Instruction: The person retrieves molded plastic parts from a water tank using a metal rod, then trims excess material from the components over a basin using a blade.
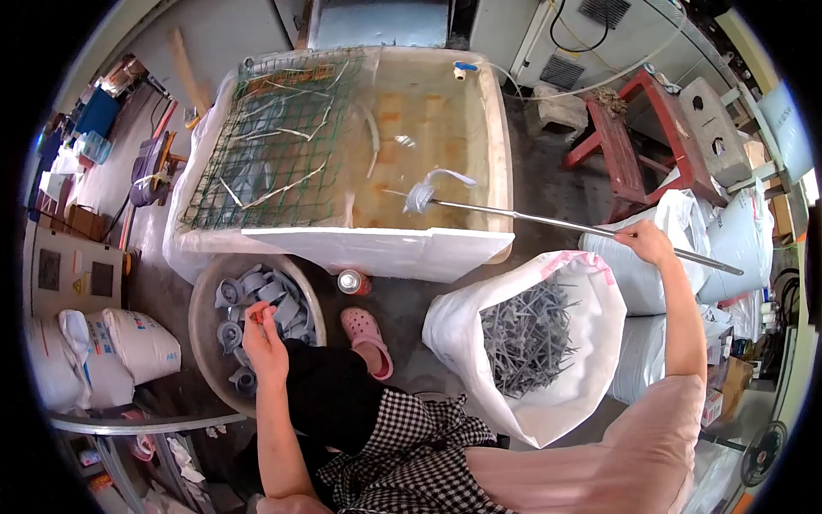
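Observation:
My right hand (646, 242) is closed round a long metal rod (561, 222) that reaches left over the water tank (501, 163). At the rod's far end, a grey plastic part (419, 197) with a pale curved strip sits at the water, near the tank's front edge. My left hand (265, 343) is above the round tub (204, 343) of grey plastic parts (300, 313). Its fingers are pinched on a small red thing (257, 317), too small to name.
A white sack (599, 343) of thin grey pieces (527, 334) stands front right. Green netting (265, 128) covers the tank's left side. A can (352, 283) stands between tub and tank. Red stools (612, 163), concrete blocks (556, 111) and filled bags (137, 343) surround the area.

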The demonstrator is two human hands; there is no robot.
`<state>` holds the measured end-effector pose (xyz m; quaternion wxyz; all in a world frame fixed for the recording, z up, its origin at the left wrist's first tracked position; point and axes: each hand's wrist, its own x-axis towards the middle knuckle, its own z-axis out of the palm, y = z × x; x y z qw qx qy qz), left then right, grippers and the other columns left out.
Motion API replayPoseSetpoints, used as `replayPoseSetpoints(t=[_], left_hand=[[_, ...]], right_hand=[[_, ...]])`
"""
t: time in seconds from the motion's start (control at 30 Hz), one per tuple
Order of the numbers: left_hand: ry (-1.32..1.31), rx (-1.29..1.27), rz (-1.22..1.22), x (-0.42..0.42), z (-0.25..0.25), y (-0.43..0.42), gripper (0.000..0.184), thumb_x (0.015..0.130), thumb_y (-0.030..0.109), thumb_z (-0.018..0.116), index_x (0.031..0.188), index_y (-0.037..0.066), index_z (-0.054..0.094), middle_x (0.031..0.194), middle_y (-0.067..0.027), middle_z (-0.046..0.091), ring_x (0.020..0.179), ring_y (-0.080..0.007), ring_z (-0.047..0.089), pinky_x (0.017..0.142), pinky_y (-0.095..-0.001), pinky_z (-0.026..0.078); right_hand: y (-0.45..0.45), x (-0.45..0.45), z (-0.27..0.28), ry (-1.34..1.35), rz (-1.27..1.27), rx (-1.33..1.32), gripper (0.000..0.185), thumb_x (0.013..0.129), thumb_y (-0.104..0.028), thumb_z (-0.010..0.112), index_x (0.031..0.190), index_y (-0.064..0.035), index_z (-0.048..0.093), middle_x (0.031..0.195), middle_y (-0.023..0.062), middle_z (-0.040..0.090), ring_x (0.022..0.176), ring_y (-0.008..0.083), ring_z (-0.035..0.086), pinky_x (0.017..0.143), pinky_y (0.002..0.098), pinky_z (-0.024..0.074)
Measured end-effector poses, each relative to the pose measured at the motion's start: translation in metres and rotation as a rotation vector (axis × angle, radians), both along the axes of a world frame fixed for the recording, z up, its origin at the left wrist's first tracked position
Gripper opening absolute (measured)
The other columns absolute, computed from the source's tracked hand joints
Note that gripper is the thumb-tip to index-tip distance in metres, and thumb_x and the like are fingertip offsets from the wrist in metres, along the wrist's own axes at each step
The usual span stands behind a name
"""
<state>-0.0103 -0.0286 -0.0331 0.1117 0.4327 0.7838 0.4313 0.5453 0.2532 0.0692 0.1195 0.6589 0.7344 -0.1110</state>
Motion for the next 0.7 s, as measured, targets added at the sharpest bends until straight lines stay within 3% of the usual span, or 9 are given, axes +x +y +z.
replayPoseSetpoints(t=[0.27, 0.5, 0.7], left_hand=[[0.019, 0.036, 0.009, 0.002, 0.001, 0.001, 0.016, 0.093, 0.01, 0.043, 0.101, -0.001, 0.052, 0.086, -0.0132, 0.059, 0.082, -0.0209, 0.058, 0.075, -0.0309, 0.044], [-0.017, 0.015, 0.064, 0.004, 0.008, 0.001, 0.016, 0.093, 0.011, 0.044, 0.101, 0.0, 0.052, 0.086, -0.0143, 0.061, 0.083, -0.0222, 0.06, 0.077, -0.0317, 0.045], [-0.02, 0.01, 0.091, 0.004, 0.014, 0.002, 0.011, 0.091, 0.005, 0.046, 0.1, 0.001, 0.052, 0.085, -0.0121, 0.059, 0.079, -0.0204, 0.057, 0.075, -0.0292, 0.044]], right_hand=[[0.026, -0.045, -0.064, 0.144, 0.035, -0.056, 0.025, 0.08, -0.034, 0.062, 0.097, -0.0175, 0.069, 0.091, 0.014, 0.066, 0.088, 0.0321, 0.062, 0.077, 0.0392, 0.0483], [0.058, -0.135, -0.095, 0.144, -0.015, -0.14, 0.028, 0.083, -0.037, 0.058, 0.104, -0.0208, 0.067, 0.104, 0.0128, 0.064, 0.097, 0.0318, 0.06, 0.086, 0.0394, 0.0464], [0.107, -0.208, -0.15, 0.175, 0.177, -0.135, 0.03, 0.084, -0.037, 0.056, 0.105, -0.0181, 0.066, 0.103, 0.0137, 0.063, 0.095, 0.0317, 0.06, 0.085, 0.0405, 0.0466]])
